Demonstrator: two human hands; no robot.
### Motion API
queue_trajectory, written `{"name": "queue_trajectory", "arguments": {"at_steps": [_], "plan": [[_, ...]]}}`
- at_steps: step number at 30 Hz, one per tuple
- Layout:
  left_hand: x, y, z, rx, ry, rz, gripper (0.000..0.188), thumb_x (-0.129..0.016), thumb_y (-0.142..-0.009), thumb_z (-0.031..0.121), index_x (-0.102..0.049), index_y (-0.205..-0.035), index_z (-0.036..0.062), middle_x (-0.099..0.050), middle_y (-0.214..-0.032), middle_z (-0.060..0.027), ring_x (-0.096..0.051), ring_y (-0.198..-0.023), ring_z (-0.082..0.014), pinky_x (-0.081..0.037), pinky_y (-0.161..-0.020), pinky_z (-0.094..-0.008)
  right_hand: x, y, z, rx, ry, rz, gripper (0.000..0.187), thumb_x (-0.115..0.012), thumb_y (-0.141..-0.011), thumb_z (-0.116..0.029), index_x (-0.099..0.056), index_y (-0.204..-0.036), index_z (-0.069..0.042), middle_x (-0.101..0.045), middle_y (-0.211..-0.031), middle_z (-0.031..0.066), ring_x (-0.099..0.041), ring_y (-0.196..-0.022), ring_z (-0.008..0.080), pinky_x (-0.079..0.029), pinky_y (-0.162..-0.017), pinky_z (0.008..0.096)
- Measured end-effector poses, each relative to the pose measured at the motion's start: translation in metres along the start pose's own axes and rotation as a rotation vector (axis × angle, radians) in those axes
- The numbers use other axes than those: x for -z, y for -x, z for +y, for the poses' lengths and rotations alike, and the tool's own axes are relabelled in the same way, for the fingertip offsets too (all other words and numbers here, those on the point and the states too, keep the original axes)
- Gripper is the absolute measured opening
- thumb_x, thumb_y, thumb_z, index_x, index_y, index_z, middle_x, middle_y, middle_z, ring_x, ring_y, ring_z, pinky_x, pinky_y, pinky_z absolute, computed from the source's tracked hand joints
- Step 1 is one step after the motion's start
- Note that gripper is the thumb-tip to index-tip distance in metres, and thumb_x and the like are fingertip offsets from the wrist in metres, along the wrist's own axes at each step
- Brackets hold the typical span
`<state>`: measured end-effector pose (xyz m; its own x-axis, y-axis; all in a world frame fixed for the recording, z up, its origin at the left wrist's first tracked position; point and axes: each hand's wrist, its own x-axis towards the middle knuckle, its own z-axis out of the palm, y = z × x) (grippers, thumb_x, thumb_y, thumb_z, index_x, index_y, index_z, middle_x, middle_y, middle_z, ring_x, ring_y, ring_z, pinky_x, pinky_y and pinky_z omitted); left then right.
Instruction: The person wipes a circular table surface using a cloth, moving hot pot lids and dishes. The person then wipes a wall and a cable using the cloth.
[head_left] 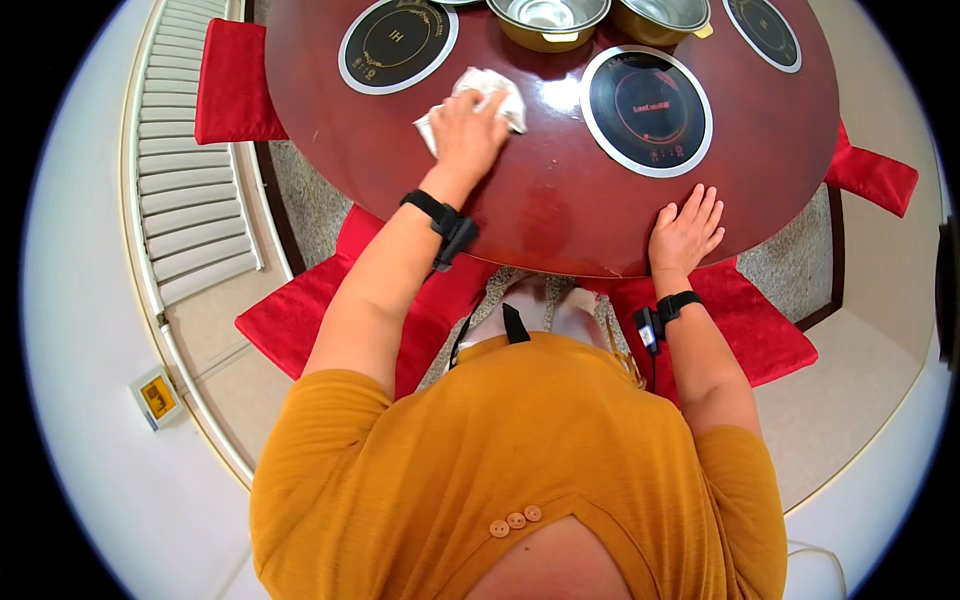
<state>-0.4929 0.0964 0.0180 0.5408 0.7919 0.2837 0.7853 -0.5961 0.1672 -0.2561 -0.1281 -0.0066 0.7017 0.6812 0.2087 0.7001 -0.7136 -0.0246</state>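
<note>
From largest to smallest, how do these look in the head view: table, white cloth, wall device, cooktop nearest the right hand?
1. Table
2. Cooktop
3. White cloth, partly covered by the left hand
4. Wall device

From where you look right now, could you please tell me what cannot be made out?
All in the head view:
White cloth: part of it is hidden by the left hand.
Table: the patch beneath the right hand is covered.
Two gold pots: far parts cut off by the top edge.
Far-right hob: also cut off there.
</note>
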Motion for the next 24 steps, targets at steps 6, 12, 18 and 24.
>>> {"name": "queue_trajectory", "arguments": {"at_steps": [6, 12, 18, 24], "plan": [[-0.007, 0.02, 0.047, -0.087, 0.077, 0.033, 0.046, -0.065, -0.075, 0.028, -0.062, -0.121, 0.024, -0.057, -0.106, -0.0072, -0.052, -0.098, -0.0273, -0.039, -0.078, -0.0463, 0.0, -0.002, 0.0, 0.002, -0.001, 0.01, 0.055, -0.051, -0.087, -0.028, -0.042, -0.138, -0.01, -0.036, -0.147, 0.0098, -0.03, -0.137, 0.03, -0.025, -0.106, 0.0562], [0.005, 0.078, 0.132, -0.518, 0.416, -0.247, 0.049, -0.067, -0.071, 0.027, -0.062, -0.12, 0.025, -0.055, -0.112, -0.0041, -0.052, -0.103, -0.0226, -0.038, -0.084, -0.0413, -0.001, -0.002, 0.0, 0.025, -0.025, 0.014, 0.056, -0.053, -0.087, -0.028, -0.042, -0.138, -0.009, -0.036, -0.146, 0.0105, -0.031, -0.136, 0.0309, -0.025, -0.106, 0.057], [0.012, 0.071, 0.028, -0.281, 0.184, -0.044, 0.042, -0.061, -0.073, 0.022, -0.064, -0.114, 0.0158, -0.059, -0.114, -0.0113, -0.055, -0.105, -0.0298, -0.043, -0.087, -0.045, 0.0, 0.002, 0.003, 0.009, -0.022, 0.018, 0.055, -0.053, -0.086, -0.029, -0.043, -0.137, -0.009, -0.037, -0.146, 0.0109, -0.031, -0.135, 0.0314, -0.025, -0.105, 0.0572], [0.003, 0.069, -0.035, 0.169, -0.241, 0.106, 0.044, -0.056, -0.086, 0.032, -0.055, -0.128, 0.0202, -0.05, -0.129, -0.0059, -0.044, -0.12, -0.0254, -0.032, -0.095, -0.0451, -0.006, 0.001, 0.001, 0.02, -0.06, 0.049, 0.055, -0.054, -0.086, -0.03, -0.044, -0.136, -0.008, -0.039, -0.144, 0.0115, -0.032, -0.134, 0.032, -0.025, -0.105, 0.0574]]}}
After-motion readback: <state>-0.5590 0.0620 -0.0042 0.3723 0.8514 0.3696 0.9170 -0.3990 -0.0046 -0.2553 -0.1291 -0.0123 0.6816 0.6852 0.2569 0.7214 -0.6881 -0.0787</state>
